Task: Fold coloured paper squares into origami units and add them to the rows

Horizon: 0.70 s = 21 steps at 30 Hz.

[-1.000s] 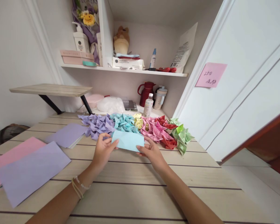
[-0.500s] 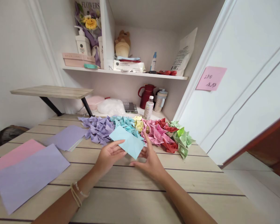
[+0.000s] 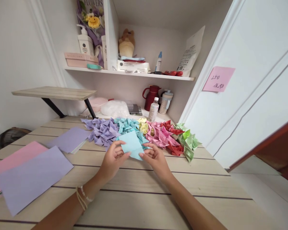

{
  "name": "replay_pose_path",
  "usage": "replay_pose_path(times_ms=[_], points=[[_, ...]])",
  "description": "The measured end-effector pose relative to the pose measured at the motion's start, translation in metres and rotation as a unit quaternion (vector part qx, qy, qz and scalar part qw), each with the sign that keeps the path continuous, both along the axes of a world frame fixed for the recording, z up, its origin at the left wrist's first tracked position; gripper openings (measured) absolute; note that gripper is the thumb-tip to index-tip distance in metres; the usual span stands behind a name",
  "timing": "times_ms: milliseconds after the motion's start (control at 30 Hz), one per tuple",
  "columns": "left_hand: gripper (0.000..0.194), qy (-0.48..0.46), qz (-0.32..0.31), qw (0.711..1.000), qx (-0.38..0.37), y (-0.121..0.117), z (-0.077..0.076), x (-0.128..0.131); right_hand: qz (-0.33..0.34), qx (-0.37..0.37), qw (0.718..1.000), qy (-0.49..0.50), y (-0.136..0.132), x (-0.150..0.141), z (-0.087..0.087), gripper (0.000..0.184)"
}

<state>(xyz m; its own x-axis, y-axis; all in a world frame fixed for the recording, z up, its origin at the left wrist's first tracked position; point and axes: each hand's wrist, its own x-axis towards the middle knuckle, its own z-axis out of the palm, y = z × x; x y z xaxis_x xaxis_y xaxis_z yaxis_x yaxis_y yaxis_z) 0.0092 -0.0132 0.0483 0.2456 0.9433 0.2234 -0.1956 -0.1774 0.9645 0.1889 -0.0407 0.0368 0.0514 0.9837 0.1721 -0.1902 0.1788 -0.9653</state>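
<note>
A light blue sheet of paper [image 3: 132, 144] is held up above the table, squarish in outline and tilted toward me. My left hand [image 3: 114, 158] pinches its left edge between thumb and fingers. On the opposite side, the thumb and fingers of my right hand [image 3: 156, 158] grip the lower right edge. Just behind the sheet lies a heap of folded blue paper pieces [image 3: 127, 125]. Purple folded pieces [image 3: 103, 131] sit to its left, with yellow ones [image 3: 143, 125], pink ones [image 3: 159, 134], red ones [image 3: 174, 148] and green ones [image 3: 188, 143] toward the right.
Flat purple sheets [image 3: 36, 179], a pink sheet [image 3: 16, 163] and a smaller purple stack [image 3: 69, 139] lie on the slatted table [image 3: 134, 204] at left. A small raised stand [image 3: 54, 92], a bottle [image 3: 153, 110] and a red jug [image 3: 151, 98] are at the back.
The blue sheet has turned and now shows a smaller, squarer outline. My right hand's fingers, spread before, have closed onto its edge.
</note>
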Motion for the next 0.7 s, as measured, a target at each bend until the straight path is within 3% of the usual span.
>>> replay_pose_path(times_ms=[67, 133, 300, 433, 567, 700], points=[[0.058, -0.044, 0.005, 0.999, -0.014, 0.001, 0.0, 0.001, 0.022, -0.01, 1.0, -0.003, -0.001, -0.002, 0.0, 0.038], [0.064, -0.046, 0.0, 0.998, -0.039, 0.004, -0.001, 0.0, 0.025, -0.009, 0.999, -0.021, -0.003, -0.003, 0.001, 0.028], [0.019, 0.067, -0.021, 0.997, -0.019, 0.008, -0.003, -0.003, 0.016, 0.002, 0.998, -0.063, -0.005, -0.004, 0.003, 0.027], [0.021, 0.115, -0.012, 0.993, -0.008, 0.004, 0.001, -0.003, -0.017, 0.0, 0.993, -0.114, -0.005, 0.0, 0.007, 0.03], [0.031, 0.054, -0.01, 0.997, -0.058, 0.001, 0.002, -0.001, 0.001, -0.019, 0.994, -0.105, -0.004, 0.005, 0.012, 0.041], [0.026, 0.0, -0.013, 0.999, -0.032, 0.005, -0.003, -0.002, 0.033, 0.005, 0.998, -0.062, -0.006, 0.006, 0.014, 0.045]])
